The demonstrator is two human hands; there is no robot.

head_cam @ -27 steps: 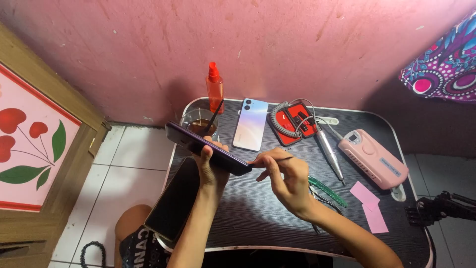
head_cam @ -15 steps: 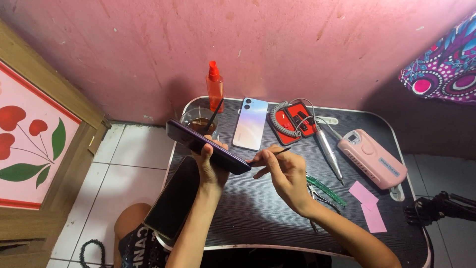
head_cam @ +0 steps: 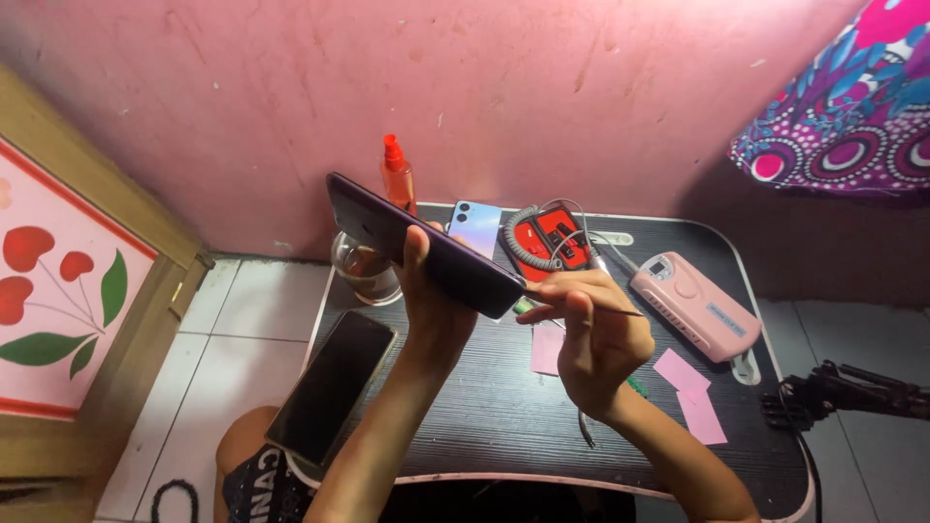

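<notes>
While the left hand (head_cam: 436,300) grips a dark phone (head_cam: 421,244) tilted above the black desk (head_cam: 504,407), steadying its bottom edge, the right hand (head_cam: 591,339) pinches 1 thin tool (head_cam: 620,310) there.

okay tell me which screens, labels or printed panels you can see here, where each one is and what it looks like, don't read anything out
Dark phone: front left table edge, face up, black blank screen.
Purple phone: raised in the left hand, edge-on, screen hidden.
Pastel phone: flat near the wall, iridescent back up.
Pink device: right of the right hand, oblong, small grey display.
Red panel: far middle, black shapes, coiled grey cable.
Framed picture: far left, red hearts, green leaves.
</notes>
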